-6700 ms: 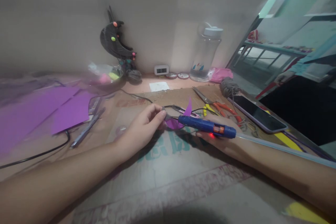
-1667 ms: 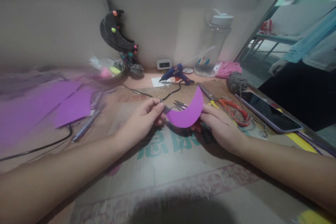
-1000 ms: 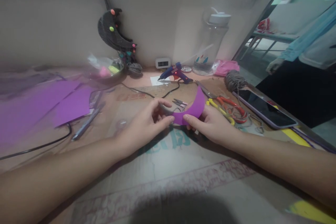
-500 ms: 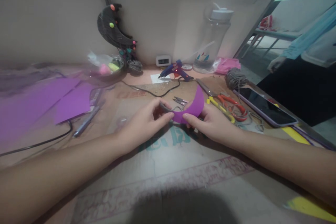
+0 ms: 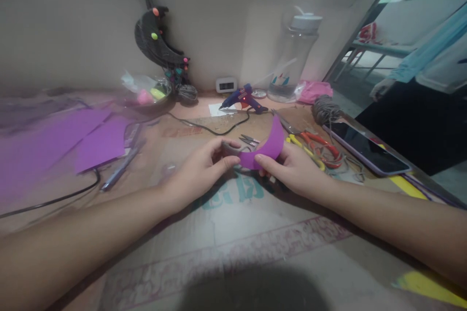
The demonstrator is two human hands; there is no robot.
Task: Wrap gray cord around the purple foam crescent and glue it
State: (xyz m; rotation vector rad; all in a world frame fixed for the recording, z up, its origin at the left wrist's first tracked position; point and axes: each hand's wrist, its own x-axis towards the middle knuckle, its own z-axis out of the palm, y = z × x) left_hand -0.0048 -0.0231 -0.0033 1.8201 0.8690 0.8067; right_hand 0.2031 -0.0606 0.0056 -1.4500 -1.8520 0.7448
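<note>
A purple crescent-shaped piece (image 5: pixel 273 145), likely card, is held up between both hands above the table. Its left end is covered by a grey band (image 5: pixel 229 148) that looks like wound yarn. My left hand (image 5: pixel 197 167) pinches that grey end between thumb and fingers. On the purple part rests the thumb of my right hand (image 5: pixel 299 167), with its fingers curled behind. A thin grey strand (image 5: pixel 246 148) shows just behind the crescent. Beyond the hands lie small snips (image 5: pixel 249 140). Orange-handled scissors (image 5: pixel 326 148) and a yellow-handled tool (image 5: pixel 304 151) lie beside my right hand.
A glue gun (image 5: pixel 242 98) with its red light on rests at the back. Purple sheets (image 5: pixel 100 143) and a pen (image 5: pixel 118 170) lie left. A grey yarn ball (image 5: pixel 326 110), phone (image 5: pixel 367 148) and bottle (image 5: pixel 294 58) stand or lie right. A dark crescent ornament (image 5: pixel 148 39) hangs behind.
Both hands keep their hold on the crescent. My right thumb has shifted very slightly, and the crescent has tilted a little. The rest has hardly changed.
</note>
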